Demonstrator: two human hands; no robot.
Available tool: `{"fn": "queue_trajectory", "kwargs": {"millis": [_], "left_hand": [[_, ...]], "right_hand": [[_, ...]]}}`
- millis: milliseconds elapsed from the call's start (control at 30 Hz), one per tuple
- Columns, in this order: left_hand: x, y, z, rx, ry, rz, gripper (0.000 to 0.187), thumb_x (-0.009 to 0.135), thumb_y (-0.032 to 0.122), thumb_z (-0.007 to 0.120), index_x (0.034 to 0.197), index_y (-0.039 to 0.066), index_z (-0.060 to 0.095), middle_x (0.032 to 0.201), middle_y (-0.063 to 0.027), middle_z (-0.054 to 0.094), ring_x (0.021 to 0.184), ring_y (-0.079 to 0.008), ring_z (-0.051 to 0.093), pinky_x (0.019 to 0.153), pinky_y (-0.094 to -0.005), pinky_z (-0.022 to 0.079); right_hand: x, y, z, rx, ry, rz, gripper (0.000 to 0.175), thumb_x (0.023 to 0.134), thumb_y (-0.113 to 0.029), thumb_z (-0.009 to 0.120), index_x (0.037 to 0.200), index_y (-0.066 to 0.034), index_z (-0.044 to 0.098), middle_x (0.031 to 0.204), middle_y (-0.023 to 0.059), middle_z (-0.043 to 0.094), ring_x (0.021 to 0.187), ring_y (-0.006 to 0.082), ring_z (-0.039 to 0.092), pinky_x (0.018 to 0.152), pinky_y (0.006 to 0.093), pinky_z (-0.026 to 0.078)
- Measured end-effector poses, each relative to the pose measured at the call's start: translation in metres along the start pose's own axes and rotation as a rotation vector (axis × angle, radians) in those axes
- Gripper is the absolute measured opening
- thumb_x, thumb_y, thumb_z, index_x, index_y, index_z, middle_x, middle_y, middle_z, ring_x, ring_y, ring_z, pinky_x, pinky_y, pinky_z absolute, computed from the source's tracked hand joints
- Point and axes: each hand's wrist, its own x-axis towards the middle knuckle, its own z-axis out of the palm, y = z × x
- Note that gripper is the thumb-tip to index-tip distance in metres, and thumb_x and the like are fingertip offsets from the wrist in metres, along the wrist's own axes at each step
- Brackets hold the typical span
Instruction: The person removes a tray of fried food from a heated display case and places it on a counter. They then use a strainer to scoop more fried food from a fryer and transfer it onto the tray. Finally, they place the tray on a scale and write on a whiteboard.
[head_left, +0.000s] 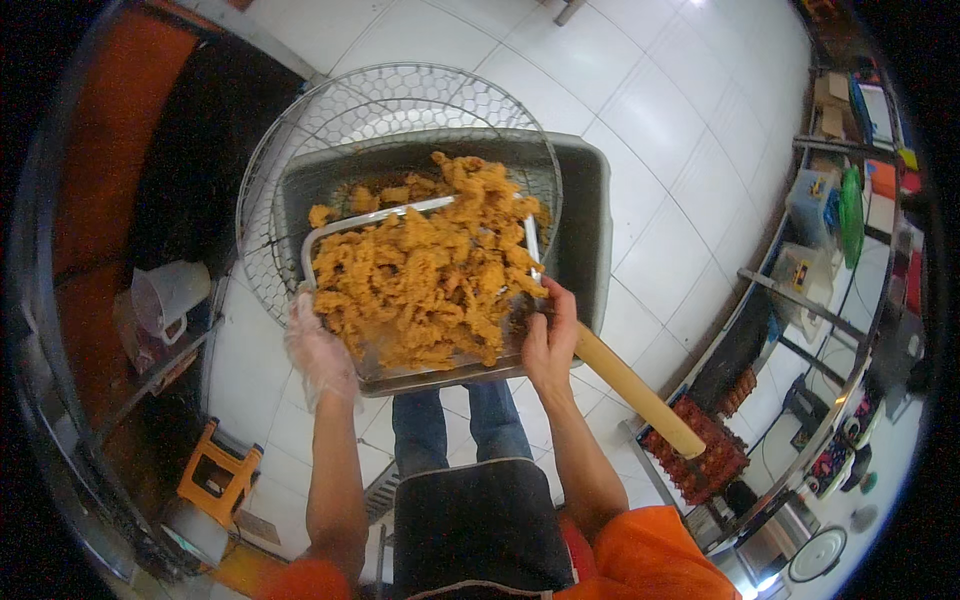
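A rectangular metal tray (442, 380) is heaped with golden battered fried pieces (420, 285). My left hand (324, 349), in a clear plastic glove, grips the tray's left edge. At its right edge my bare right hand (551, 341) holds the tray, beside the wooden handle (637, 390) of a large round wire-mesh strainer (397, 94); whether the fingers also grip the handle is unclear. The tray lies over the strainer, and more fried pieces (375, 196) show behind its far rim. Below both stands a grey plastic tub (589, 225).
White floor tiles (637, 127) surround the tub. At left are a plastic pitcher (169, 296) on a shelf and a yellow-orange stool (220, 472). On the right, a long rack holds plastic containers (810, 202), a green lid (851, 217) and stacked reddish egg trays (697, 450).
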Motion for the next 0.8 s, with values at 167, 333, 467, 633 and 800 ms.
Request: {"fn": "queue_trajectory", "kwargs": {"millis": [167, 333, 467, 633, 800], "left_hand": [[-0.017, 0.019, -0.016, -0.077, -0.062, 0.01, 0.03, 0.107, 0.018, 0.049, 0.13, 0.001, 0.058, 0.119, -0.0126, 0.066, 0.104, -0.0226, 0.068, 0.09, -0.0378, 0.057], [-0.018, 0.018, -0.019, 0.021, 0.006, 0.007, 0.03, 0.105, 0.01, 0.052, 0.133, 0.002, 0.056, 0.121, -0.0131, 0.066, 0.104, -0.0207, 0.067, 0.092, -0.0353, 0.056], [-0.013, 0.008, -0.017, 0.018, -0.058, 0.027, 0.034, 0.106, 0.013, 0.055, 0.138, 0.002, 0.054, 0.124, -0.0121, 0.064, 0.106, -0.0191, 0.065, 0.092, -0.0321, 0.055], [-0.016, 0.003, -0.019, -0.001, -0.041, -0.015, 0.034, 0.106, 0.014, 0.055, 0.137, 0.001, 0.054, 0.121, -0.0113, 0.065, 0.105, -0.019, 0.065, 0.092, -0.0324, 0.054], [-0.014, 0.007, -0.028, 0.041, -0.117, -0.039, 0.034, 0.105, 0.017, 0.058, 0.134, -0.001, 0.055, 0.119, -0.0107, 0.066, 0.104, -0.0184, 0.065, 0.092, -0.0328, 0.055]], "right_hand": [[-0.007, -0.014, 0.001, 0.068, 0.015, 0.002, 0.046, 0.083, -0.001, 0.045, 0.127, 0.0042, 0.056, 0.118, 0.0229, 0.058, 0.113, 0.0368, 0.058, 0.105, 0.0421, 0.043], [0.005, -0.027, -0.003, 0.104, 0.023, 0.023, 0.042, 0.085, -0.003, 0.045, 0.125, 0.0054, 0.056, 0.116, 0.0236, 0.061, 0.111, 0.0355, 0.059, 0.103, 0.0409, 0.044], [0.013, -0.026, -0.004, 0.092, 0.051, -0.108, 0.04, 0.087, -0.004, 0.045, 0.124, 0.0054, 0.056, 0.112, 0.0227, 0.062, 0.108, 0.0339, 0.06, 0.102, 0.0394, 0.044], [0.008, -0.022, -0.009, 0.062, 0.012, -0.068, 0.041, 0.087, -0.004, 0.045, 0.125, 0.0061, 0.055, 0.116, 0.0218, 0.061, 0.11, 0.0306, 0.059, 0.102, 0.0372, 0.044], [0.014, -0.024, -0.015, 0.248, -0.064, 0.03, 0.043, 0.087, -0.003, 0.043, 0.127, 0.006, 0.055, 0.117, 0.019, 0.062, 0.109, 0.0257, 0.059, 0.1, 0.0353, 0.045]]}}
